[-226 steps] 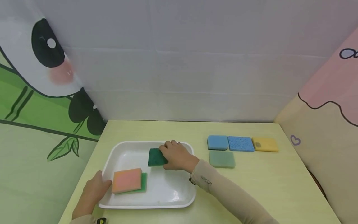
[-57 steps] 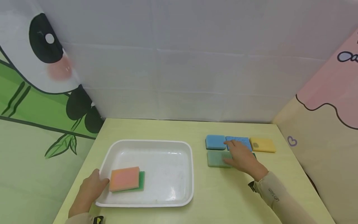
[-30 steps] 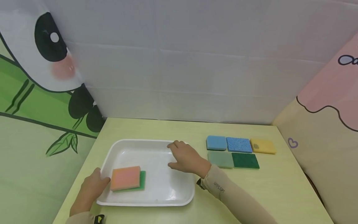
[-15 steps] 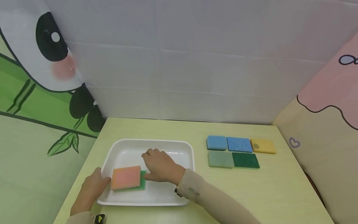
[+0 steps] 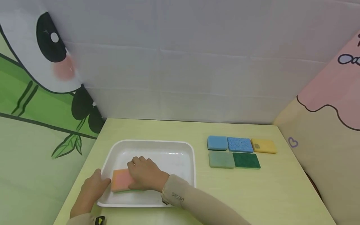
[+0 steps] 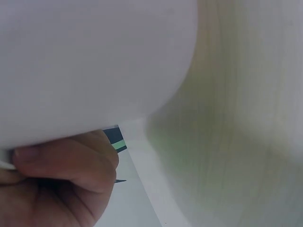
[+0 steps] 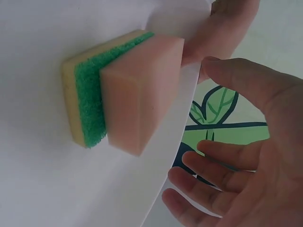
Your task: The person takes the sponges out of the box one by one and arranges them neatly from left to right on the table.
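Inside the white tray (image 5: 177, 167) a pink sponge (image 5: 121, 181) lies on top of a yellowish sponge with a green scouring side (image 7: 90, 97), whose edge juts out in the right wrist view. My right hand (image 5: 146, 175) hovers over the pink sponge's right part and hides it in the head view. Its thumb and fingers are spread apart around the pair, without touching them in the right wrist view. At the tray's left side, my left hand (image 5: 94, 187) grips the rim, thumb and curled fingers on the edge in the left wrist view.
Two close rows of sponges lie on the table to the right of the tray: blue (image 5: 217, 142), speckled blue (image 5: 240, 144) and yellow (image 5: 263, 146) behind, pale green (image 5: 221, 159) and dark green (image 5: 246, 160) in front. Printed walls (image 5: 197, 78) enclose the table.
My right hand has taken the dark green sponge from the tray to the table's front row and let it go. It has come back left over the pink sponge. The left hand stays on the rim.
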Action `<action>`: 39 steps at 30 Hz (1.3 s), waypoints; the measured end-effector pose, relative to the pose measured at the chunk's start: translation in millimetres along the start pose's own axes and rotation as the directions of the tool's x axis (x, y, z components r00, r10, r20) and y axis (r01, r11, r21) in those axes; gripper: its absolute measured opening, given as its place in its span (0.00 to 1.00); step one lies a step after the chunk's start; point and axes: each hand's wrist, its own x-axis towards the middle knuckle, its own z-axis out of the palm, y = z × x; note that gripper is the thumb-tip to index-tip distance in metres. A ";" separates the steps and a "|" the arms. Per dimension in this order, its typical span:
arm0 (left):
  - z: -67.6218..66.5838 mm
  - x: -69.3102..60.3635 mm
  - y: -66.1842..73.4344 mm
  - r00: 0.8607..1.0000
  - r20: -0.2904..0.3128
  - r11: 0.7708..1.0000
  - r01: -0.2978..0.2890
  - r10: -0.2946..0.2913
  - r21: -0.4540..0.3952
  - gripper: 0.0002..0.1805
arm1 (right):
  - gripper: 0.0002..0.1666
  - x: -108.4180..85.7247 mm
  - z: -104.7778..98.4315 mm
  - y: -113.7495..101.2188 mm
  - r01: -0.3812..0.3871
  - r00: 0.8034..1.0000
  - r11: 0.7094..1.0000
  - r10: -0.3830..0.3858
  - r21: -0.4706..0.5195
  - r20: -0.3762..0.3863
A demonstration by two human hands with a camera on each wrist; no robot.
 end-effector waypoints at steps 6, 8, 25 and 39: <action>-0.7 -1.7 -1.3 1.000 -0.006 1.000 -0.009 0.009 0.005 0.28 | 0.37 7.3 8.3 -12.0 0.002 1.000 1.000 -0.002 0.023 0.006; -0.3 -1.2 -1.9 1.000 -0.010 1.000 -0.015 0.016 0.009 0.28 | 0.40 8.1 11.9 -13.6 0.008 1.000 1.000 -0.009 0.014 0.022; 0.8 -0.8 -1.4 1.000 -0.010 1.000 -0.022 0.022 0.020 0.30 | 0.29 12.0 15.4 -14.4 -0.031 0.995 0.998 0.025 0.058 0.100; 1.5 0.5 -2.7 0.999 -0.019 0.999 -0.034 0.034 0.025 0.30 | 0.26 14.0 17.7 -14.7 -0.015 0.997 1.000 0.013 0.017 0.074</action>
